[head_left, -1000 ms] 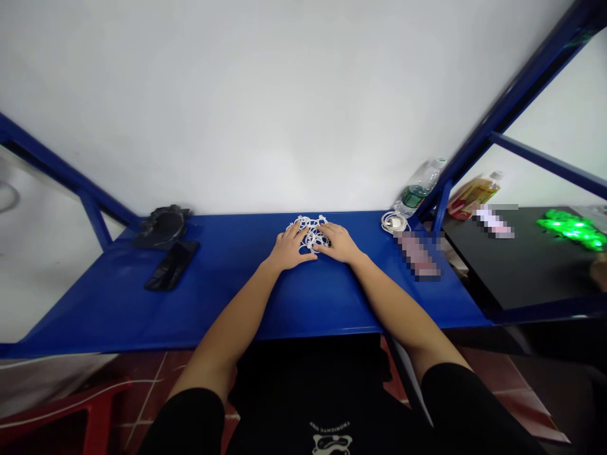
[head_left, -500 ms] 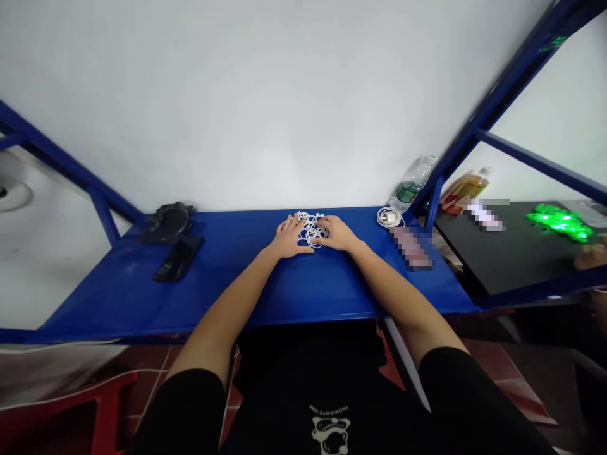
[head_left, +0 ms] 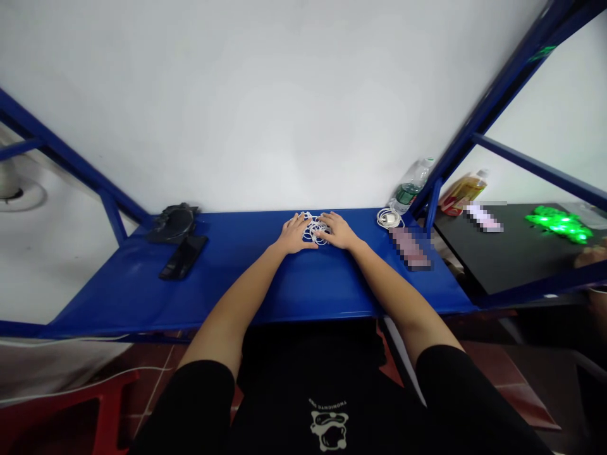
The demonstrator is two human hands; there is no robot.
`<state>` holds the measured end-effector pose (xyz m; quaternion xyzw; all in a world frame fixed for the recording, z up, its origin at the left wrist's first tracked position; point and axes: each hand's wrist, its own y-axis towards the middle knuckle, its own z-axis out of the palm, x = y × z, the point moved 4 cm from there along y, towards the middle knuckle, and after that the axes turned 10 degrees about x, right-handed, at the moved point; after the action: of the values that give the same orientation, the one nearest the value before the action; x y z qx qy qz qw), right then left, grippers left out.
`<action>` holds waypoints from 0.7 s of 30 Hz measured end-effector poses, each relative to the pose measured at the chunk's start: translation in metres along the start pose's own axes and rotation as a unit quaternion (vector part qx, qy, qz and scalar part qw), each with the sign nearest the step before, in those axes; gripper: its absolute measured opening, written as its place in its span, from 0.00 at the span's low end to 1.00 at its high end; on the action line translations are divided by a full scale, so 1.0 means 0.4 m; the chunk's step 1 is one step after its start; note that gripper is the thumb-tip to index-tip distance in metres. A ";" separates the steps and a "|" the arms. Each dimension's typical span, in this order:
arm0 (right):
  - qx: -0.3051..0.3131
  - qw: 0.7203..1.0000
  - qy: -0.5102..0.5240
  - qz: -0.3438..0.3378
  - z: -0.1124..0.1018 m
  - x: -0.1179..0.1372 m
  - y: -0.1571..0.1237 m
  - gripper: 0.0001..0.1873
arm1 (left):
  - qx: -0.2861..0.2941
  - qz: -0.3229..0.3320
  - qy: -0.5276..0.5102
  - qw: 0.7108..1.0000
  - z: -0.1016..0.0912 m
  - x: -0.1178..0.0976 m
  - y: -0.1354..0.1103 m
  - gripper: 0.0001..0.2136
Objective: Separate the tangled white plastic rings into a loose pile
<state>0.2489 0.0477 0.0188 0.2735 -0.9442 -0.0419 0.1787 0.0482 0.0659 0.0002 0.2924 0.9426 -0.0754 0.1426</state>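
A bunch of white cord loops (head_left: 310,235) lies near the middle of the blue tabletop, close to the wall. Over its left side rests my left hand (head_left: 292,236), open, with the fingers stretched forward and the thumb pointing right. My right hand (head_left: 339,232) covers the right side, its thumb reaching in over the loops and its fingers apart from the thumb. Both palms face down, so part of the cord is hidden beneath them. Neither hand visibly grips it.
On the left lie a black phone (head_left: 183,257) and a black round object (head_left: 175,222). A coiled white cable with plug (head_left: 389,218), a plastic bottle (head_left: 408,189) and a blurred-out flat item (head_left: 410,248) are right. Glowing green lights (head_left: 559,224) lie on a neighbouring black table (head_left: 493,265).
My left hand has shifted slightly right, and the white loops look a little more bunched between the hands. The camera view has turned slightly.
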 end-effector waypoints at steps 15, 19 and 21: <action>-0.043 0.995 -0.085 0.012 -0.074 0.085 -0.089 0.16 | -0.258 -0.027 -0.057 0.964 -0.017 -0.079 -0.146 0.14; -0.043 0.996 -0.075 0.017 -0.041 0.126 -0.050 0.15 | -0.251 -0.021 -0.050 0.966 -0.001 -0.094 -0.166 0.09; -0.037 0.997 -0.069 0.029 -0.021 0.133 -0.037 0.15 | -0.234 -0.025 -0.048 0.971 0.006 -0.098 -0.162 0.09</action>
<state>0.2177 0.0071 0.0409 0.2354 -0.9596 -0.0904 0.1245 0.0427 -0.0084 0.0142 0.2231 0.9332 0.1294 0.2504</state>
